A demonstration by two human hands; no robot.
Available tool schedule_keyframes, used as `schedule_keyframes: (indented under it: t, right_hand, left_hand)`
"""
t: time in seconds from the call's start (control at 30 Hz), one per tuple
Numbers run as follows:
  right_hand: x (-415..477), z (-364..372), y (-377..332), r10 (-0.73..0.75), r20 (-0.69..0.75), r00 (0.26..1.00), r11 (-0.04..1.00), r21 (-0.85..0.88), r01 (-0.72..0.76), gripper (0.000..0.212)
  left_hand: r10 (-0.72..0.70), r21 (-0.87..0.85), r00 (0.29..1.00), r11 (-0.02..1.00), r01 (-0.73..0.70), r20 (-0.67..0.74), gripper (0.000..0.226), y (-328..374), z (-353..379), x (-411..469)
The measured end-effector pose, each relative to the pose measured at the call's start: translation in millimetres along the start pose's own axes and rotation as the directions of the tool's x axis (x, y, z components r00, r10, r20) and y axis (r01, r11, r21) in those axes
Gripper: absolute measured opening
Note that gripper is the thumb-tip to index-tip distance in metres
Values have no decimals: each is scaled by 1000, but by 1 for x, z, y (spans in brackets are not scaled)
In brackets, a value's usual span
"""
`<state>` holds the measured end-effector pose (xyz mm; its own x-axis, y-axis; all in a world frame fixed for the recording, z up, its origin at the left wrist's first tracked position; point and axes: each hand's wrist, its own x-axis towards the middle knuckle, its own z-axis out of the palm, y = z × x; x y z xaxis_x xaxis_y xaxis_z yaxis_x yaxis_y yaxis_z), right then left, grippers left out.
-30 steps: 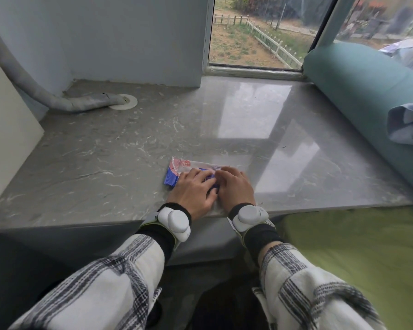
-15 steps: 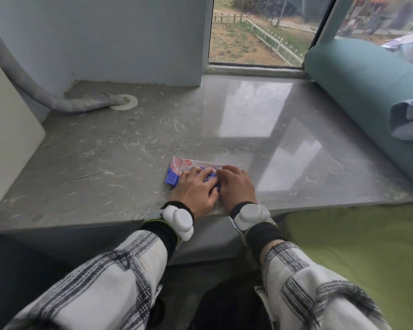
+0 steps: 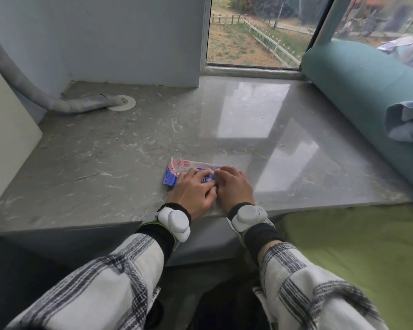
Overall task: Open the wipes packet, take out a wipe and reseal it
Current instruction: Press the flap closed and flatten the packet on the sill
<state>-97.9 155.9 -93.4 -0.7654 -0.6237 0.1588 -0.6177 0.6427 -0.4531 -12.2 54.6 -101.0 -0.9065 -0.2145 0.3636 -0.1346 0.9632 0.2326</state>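
Observation:
A flat wipes packet [image 3: 177, 171], white and pink on top with a blue end, lies on the grey marble sill [image 3: 105, 163] near its front edge. My left hand [image 3: 193, 190] rests palm down on the packet's left half, fingers spread over it. My right hand [image 3: 235, 186] lies beside it on the right half, fingertips curled at the packet's blue label in the middle. Both hands cover most of the packet, so the flap is hidden. No wipe is visible.
A grey wrapped pipe [image 3: 81, 104] runs into the sill at the back left. A teal bolster [image 3: 367, 91] with a blue cloth [image 3: 408, 122] lies along the right. A green bedsheet [image 3: 355, 246] sits at the lower right, a white panel [image 3: 7, 129] at the left.
Both hands stay on the packet; the fingers have shifted slightly over its middle. The packet has not moved.

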Motion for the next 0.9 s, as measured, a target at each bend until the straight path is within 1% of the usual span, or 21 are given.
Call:
schedule_keyframes:
  t: [0.1, 0.23, 0.3, 0.4, 0.43, 0.53, 0.63, 0.77, 0.83, 0.9]
  right_hand:
    - [0, 0, 1, 1, 6, 1000, 1000, 17, -1, 25]
    - [1, 2, 1, 3, -15, 1000, 1000, 27, -3, 24]
    - [1, 3, 2, -8, -17, 1000, 1000, 10, 9, 22]
    - [1, 3, 3, -21, -4, 1000, 1000, -16, 21, 23]
    - [1, 4, 4, -23, -1, 1000, 999, -24, 23, 24]
    - [2, 5, 4, -14, -14, 1000, 1000, -22, 14, 24]
    - [3, 8, 5, -10, -23, 1000, 1000, -11, 10, 24]
    - [4, 8, 7, -19, -41, 999, 1000, -6, 19, 24]
    - [4, 8, 6, -24, -39, 999, 1000, 7, 24, 25]
    - [3, 8, 7, -5, -63, 998, 999, 54, 9, 26]
  left_hand:
    - [-14, -86, 998, 996, 9, -58, 39, 1, -3, -2]
    - [-124, -156, 982, 983, 102, -139, 40, -1, -6, -2]
    - [-127, -132, 983, 985, 110, -129, 40, -1, -6, -1]
    - [-24, -15, 994, 1000, 23, -107, 35, 1, -4, -3]
    - [-13, 12, 994, 1000, 14, -108, 34, 2, -4, -4]
    - [-36, 54, 991, 998, 43, -133, 33, 3, -4, -5]
    - [-116, 61, 978, 990, 128, -175, 30, 0, -4, -5]
    - [-263, 5, 939, 962, 271, -222, 34, -4, -6, -2]
    - [-343, -46, 904, 938, 343, -258, 36, -5, -7, 0]
    - [-423, -148, 846, 906, 396, -324, 38, -8, -8, 1]
